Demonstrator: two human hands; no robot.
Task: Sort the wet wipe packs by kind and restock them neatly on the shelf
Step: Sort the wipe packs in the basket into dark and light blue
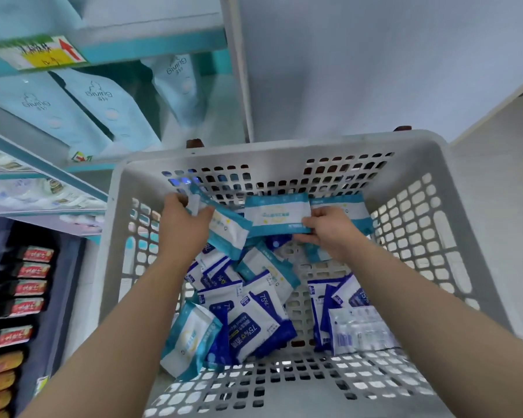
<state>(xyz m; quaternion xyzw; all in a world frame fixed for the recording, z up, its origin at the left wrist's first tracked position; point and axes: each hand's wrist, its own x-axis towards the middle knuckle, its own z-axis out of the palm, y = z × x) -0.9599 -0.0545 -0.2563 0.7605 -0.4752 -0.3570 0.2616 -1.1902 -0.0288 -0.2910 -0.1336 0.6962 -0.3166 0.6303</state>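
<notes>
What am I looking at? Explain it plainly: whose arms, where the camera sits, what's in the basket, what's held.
No machine here: a person works with bare hands, filmed by one camera worn on their head, looking down. The left hand grips a teal-and-white wipe pack; the right hand pinches a second teal pack by its edge. Both are inside a grey perforated basket holding loose packs: dark-blue 75% alcohol wipes and more teal ones. Shelves with pale-blue pouches stand at left.

Bare forearms (124,321), left hand (183,226), right hand (331,232)
</notes>
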